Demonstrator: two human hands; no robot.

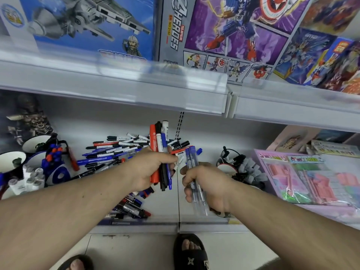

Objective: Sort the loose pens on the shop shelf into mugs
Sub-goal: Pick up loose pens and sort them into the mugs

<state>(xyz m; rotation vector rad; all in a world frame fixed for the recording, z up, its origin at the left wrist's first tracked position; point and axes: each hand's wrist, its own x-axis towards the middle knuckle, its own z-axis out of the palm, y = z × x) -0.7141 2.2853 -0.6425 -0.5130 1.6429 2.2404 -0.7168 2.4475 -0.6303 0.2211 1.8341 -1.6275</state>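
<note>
Fingers point(171, 162) of the left hand point(153, 168) are wrapped tight round a bundle of markers point(161, 151), red, black, white and blue, whose long axes run nearly upright in the view, from 6 o'clock to 12 o'clock, with the caps sticking out above the fist and the tails below it. At 3 o'clock from that fist, close beside it but not touching, the right hand point(206, 184) is clenched on a few blue pens point(192, 168). These lean slightly, their blue ends toward 12 o'clock and their clear barrels running down past the palm toward 5 o'clock.

Both hands hang over the lower shelf point(204, 137), where the loose pile of pens point(116, 151) lies behind and to 9 o'clock of the left hand; most of them lie crosswise, pointing 3 to 9 o'clock. A smaller heap of markers point(130, 207) sits under the left forearm at the shelf's front edge.

At 9 o'clock stand several mugs point(39, 143); one holds pens with blue and red caps point(54, 152), another grey-capped ones point(31, 178). At 3 o'clock of the right hand a mug point(224, 166) is filled with grey-ended pens point(249, 168). Further toward 3 o'clock lie pink toy packets point(303, 182). Overhead, the upper shelf point(136, 86) carries boxed building-brick sets point(224, 32). Sandalled feet point(191, 252) show at 6 o'clock on the floor.
</note>
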